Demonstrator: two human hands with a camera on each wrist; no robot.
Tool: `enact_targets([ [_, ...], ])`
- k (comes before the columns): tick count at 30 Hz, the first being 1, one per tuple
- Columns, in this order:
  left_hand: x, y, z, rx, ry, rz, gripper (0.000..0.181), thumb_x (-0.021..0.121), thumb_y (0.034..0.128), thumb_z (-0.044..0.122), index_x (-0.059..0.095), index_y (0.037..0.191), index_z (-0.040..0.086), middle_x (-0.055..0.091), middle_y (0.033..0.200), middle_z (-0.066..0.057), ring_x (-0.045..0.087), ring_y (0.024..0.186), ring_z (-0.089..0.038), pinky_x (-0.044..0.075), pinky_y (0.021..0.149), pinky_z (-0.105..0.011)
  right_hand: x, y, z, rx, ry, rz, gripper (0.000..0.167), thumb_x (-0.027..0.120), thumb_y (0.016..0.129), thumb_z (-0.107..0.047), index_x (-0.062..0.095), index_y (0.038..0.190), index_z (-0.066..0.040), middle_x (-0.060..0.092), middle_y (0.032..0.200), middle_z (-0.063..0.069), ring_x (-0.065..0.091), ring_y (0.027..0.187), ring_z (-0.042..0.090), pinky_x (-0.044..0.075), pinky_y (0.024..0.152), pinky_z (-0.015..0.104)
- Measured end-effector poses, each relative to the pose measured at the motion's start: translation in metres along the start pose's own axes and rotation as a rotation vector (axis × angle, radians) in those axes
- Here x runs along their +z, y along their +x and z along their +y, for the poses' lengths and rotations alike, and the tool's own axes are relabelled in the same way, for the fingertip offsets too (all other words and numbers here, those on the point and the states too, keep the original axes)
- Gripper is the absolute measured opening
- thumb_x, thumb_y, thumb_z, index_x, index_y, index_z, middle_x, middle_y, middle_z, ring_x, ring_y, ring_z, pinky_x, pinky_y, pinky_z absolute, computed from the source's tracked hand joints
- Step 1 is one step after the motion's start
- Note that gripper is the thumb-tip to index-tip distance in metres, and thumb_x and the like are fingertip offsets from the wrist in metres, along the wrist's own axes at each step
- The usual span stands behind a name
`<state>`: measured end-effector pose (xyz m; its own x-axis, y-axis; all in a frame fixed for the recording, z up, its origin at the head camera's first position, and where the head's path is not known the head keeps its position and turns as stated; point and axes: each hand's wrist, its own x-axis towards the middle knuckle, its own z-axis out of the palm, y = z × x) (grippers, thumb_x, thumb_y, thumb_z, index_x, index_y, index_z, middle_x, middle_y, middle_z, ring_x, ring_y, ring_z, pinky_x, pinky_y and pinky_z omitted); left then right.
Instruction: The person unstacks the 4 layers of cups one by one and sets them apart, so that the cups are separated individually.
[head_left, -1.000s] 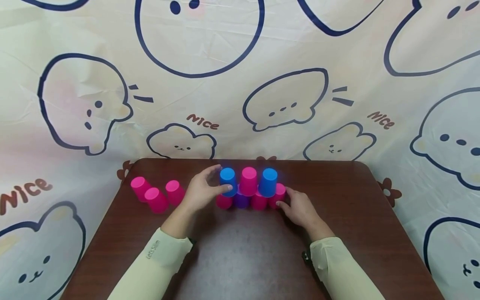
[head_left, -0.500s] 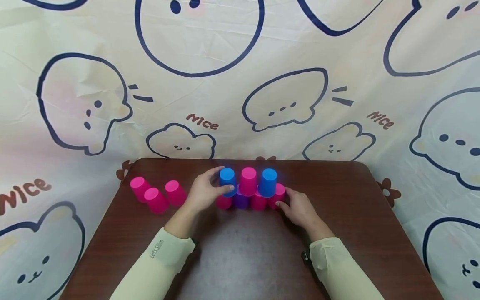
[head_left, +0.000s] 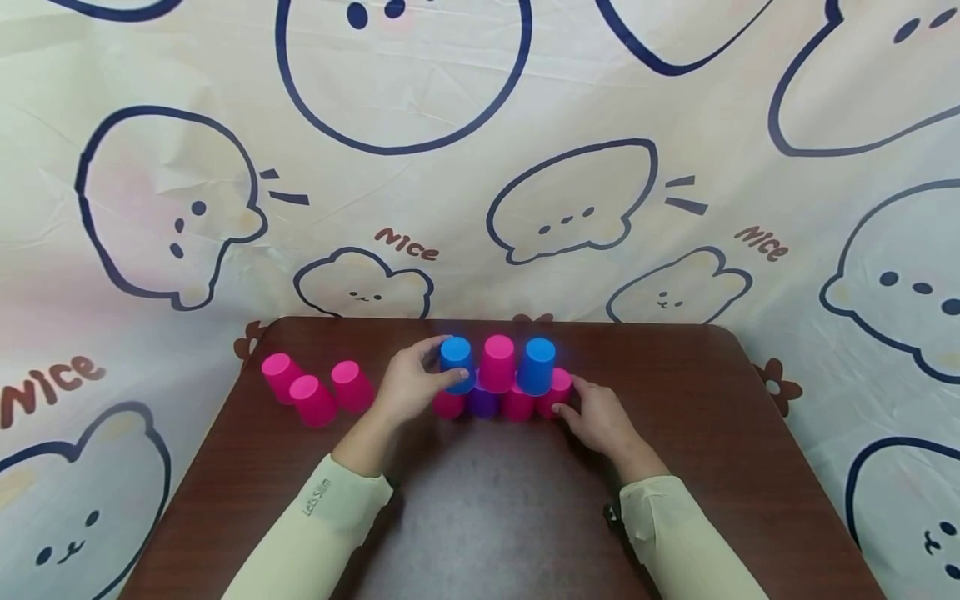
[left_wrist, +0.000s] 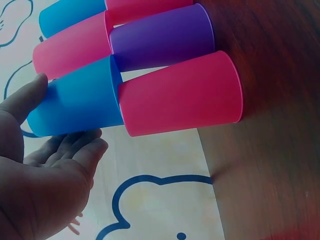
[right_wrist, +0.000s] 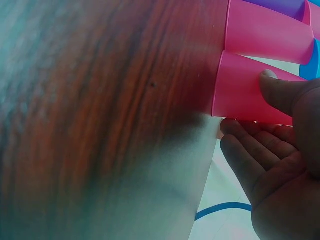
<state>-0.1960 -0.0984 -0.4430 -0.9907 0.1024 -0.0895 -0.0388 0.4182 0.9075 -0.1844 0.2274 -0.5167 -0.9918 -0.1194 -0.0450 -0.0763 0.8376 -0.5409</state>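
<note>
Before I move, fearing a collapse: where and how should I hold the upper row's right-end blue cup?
Grip the blue cup around its upper wall, probably from the right: it tapers upward, with a pink cup on its left.

Upper row, L to R in head view: plain blue cup (head_left: pixel 457 357), pink cup (head_left: pixel 497 365), 2nd blue cup (head_left: pixel 536 368). Lower row: solid pink end cup (head_left: pixel 448 407), purple cup (head_left: pixel 483 403), then pink inner cup (head_left: pixel 517 404) & pink far cup (head_left: pixel 557 390). Loose trio (head_left: pixel 312 403) at L all solid pink too. Table (head_left: pixel 480 525) dk reddish-brown w/ wood grain, greyish sheen mid-front. Backdrop (head_left: pixel 450 196) cream/off-wht, navy cartoon outlines w/ faces, pinkish blush patches, brown "Nice" lettering (head_left: pixel 407 244), brown flowers (head_left: pixel 787 388) w/ pale ctrs. L sleeve (head_left: pixel 300 542) pale yellowish-grn w/ dk print (head_left: pixel 316 497); R sleeve (head_left: pixel 690 542) same pale colour, approx.
</note>
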Motion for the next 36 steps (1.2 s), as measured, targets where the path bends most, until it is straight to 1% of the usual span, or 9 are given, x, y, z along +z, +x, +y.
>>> enact_targets([
  [12,-0.006,-0.004,0.000,-0.003,0.007,0.010,0.068,0.086,0.0871,0.030,0.057,0.148,0.017,0.061,0.144,-0.009,0.058,0.133,-0.037,0.055,0.100,-0.052,0.001,-0.002,0.000,-0.006,-0.001,0.003,0.063,0.077,0.095,-0.034,0.053,0.148,-0.009,0.067,0.134,0.014,0.063,0.125,0.037,0.051,0.104,0.056],
  [19,-0.011,-0.006,-0.001,0.018,0.015,0.021,0.067,0.085,0.0876,0.029,0.057,0.147,0.016,0.061,0.144,-0.010,0.057,0.134,-0.037,0.054,0.101,-0.052,0.001,-0.002,0.001,-0.005,-0.007,-0.005,0.064,0.077,0.095,-0.035,0.053,0.149,-0.009,0.067,0.135,0.014,0.063,0.125,0.038,0.051,0.104,0.057],
  [23,-0.015,-0.009,-0.002,0.020,0.024,0.040,0.067,0.085,0.0878,0.030,0.057,0.147,0.015,0.061,0.145,-0.010,0.057,0.135,-0.038,0.053,0.102,-0.053,0.001,-0.002,0.000,-0.002,0.001,-0.005,0.064,0.077,0.095,-0.035,0.053,0.149,-0.010,0.067,0.135,0.014,0.063,0.124,0.038,0.051,0.104,0.057],
  [27,-0.021,-0.011,-0.006,0.006,0.030,0.056,0.068,0.085,0.0878,0.032,0.056,0.148,0.016,0.060,0.145,-0.010,0.056,0.136,-0.039,0.052,0.103,-0.054,0.001,-0.002,-0.001,-0.009,0.000,-0.002,0.064,0.077,0.095,-0.035,0.053,0.149,-0.010,0.067,0.134,0.013,0.064,0.123,0.037,0.052,0.103,0.056],
  [36,-0.033,-0.015,-0.010,-0.012,0.030,0.071,0.072,0.084,0.0885,0.035,0.054,0.150,0.015,0.059,0.148,-0.012,0.054,0.138,-0.040,0.050,0.105,-0.057,0.000,-0.002,0.001,-0.014,-0.012,0.003,0.064,0.077,0.095,-0.035,0.053,0.149,-0.009,0.067,0.134,0.014,0.064,0.123,0.038,0.052,0.103,0.057],
])
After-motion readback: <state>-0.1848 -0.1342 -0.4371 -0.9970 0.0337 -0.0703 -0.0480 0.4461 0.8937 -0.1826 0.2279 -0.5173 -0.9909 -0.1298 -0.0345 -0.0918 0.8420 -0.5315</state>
